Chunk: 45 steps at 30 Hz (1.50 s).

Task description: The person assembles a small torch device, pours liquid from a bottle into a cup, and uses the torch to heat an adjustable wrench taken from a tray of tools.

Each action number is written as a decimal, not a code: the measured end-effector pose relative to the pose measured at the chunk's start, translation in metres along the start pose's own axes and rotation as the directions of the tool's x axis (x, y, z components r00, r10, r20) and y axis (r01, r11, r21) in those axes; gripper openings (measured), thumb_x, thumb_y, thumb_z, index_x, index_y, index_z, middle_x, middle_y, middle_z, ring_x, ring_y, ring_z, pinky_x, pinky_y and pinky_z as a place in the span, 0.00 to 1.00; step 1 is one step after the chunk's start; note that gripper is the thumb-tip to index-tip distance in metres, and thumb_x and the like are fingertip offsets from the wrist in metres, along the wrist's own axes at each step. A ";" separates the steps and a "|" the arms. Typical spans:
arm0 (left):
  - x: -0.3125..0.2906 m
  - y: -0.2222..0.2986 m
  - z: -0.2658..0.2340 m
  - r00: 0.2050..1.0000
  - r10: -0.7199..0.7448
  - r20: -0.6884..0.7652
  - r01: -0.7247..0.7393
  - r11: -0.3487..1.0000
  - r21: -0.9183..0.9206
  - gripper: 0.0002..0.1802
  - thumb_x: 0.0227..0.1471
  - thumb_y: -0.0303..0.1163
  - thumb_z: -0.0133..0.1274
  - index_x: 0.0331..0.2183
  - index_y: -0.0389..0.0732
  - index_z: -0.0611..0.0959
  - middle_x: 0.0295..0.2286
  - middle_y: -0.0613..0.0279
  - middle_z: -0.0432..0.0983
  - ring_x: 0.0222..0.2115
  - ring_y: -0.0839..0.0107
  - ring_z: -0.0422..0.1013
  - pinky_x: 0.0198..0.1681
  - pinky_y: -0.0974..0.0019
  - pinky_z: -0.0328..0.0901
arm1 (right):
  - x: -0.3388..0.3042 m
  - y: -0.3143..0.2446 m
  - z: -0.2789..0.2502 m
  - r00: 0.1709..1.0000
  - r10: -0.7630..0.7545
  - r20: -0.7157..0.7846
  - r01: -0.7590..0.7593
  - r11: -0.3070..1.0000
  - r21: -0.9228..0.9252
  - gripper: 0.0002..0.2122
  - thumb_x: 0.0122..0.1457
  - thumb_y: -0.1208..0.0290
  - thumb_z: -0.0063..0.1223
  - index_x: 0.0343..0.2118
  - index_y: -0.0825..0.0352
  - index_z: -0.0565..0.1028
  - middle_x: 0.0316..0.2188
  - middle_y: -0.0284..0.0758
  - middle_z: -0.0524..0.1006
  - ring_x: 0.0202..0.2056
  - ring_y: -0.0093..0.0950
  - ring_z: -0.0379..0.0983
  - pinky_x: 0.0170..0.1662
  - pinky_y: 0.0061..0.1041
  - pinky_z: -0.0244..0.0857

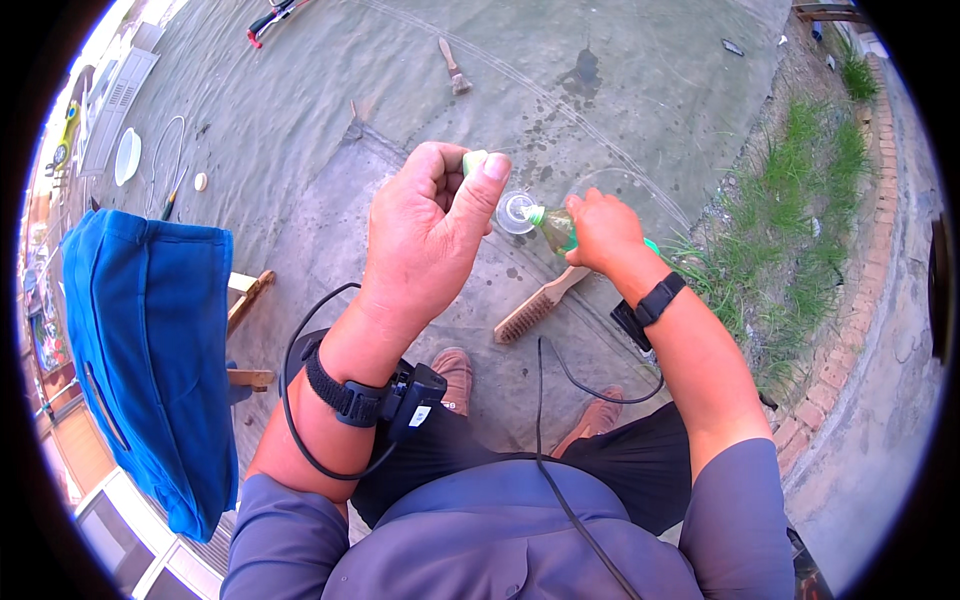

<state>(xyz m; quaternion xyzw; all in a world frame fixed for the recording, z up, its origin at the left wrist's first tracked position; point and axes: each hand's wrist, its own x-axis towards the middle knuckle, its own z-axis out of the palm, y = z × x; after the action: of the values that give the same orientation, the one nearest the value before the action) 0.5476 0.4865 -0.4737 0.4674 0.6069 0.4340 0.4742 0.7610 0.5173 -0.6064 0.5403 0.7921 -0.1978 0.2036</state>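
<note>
My left hand [425,235] is closed in a pinch, with a small pale green piece [474,161] between thumb and fingers; it looks like a bit of sponge, but I cannot be sure. In my right hand [606,236] is a clear plastic bottle [558,232] with a green neck, tilted so its mouth points left. That mouth is at a small clear round cup [515,213], just right of my left fingers; whether they touch I cannot tell. Below the bottle a wooden-handled brush [540,306] with brown bristles lies on the ground.
A paintbrush [454,68] lies farther off on the wet-spotted grey sheet [340,60]. Blue cloth [150,350] hangs close on the left, with a white bowl [128,156] beyond. Grass [800,190] and a brick edging [850,310] run along the right. A black cable [541,400] crosses before me.
</note>
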 end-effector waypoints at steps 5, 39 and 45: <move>0.000 -0.002 0.000 1.000 -0.002 -0.002 0.002 1.000 0.008 0.18 0.58 0.41 0.58 0.32 0.33 0.77 0.21 0.68 0.73 0.21 0.83 0.68 0.24 0.76 0.63 | 0.000 -0.002 -0.004 1.000 0.008 0.028 -0.007 1.000 -0.007 0.30 0.40 0.59 0.72 0.48 0.63 0.72 0.43 0.41 0.72 0.45 0.38 0.72 0.45 0.35 0.71; 0.003 -0.007 0.003 1.000 0.000 0.012 0.000 1.000 0.003 0.18 0.58 0.41 0.58 0.33 0.33 0.77 0.21 0.68 0.73 0.21 0.84 0.67 0.24 0.76 0.63 | 0.000 -0.004 -0.010 0.999 0.001 0.050 0.000 1.000 -0.022 0.31 0.41 0.59 0.72 0.49 0.63 0.73 0.43 0.41 0.72 0.45 0.39 0.73 0.44 0.35 0.72; 0.004 -0.007 0.003 1.000 -0.006 0.010 0.006 1.000 0.007 0.19 0.58 0.41 0.58 0.33 0.33 0.77 0.20 0.69 0.72 0.21 0.84 0.66 0.24 0.75 0.63 | -0.001 -0.003 -0.011 0.999 0.001 0.045 0.000 1.000 -0.020 0.31 0.40 0.59 0.72 0.48 0.63 0.73 0.43 0.41 0.72 0.45 0.39 0.73 0.44 0.35 0.72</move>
<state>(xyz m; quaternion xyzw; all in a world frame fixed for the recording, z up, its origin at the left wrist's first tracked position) 0.5493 0.4893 -0.4820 0.4693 0.6073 0.4280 0.4772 0.7569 0.5212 -0.5966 0.5338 0.7892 -0.2019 0.2270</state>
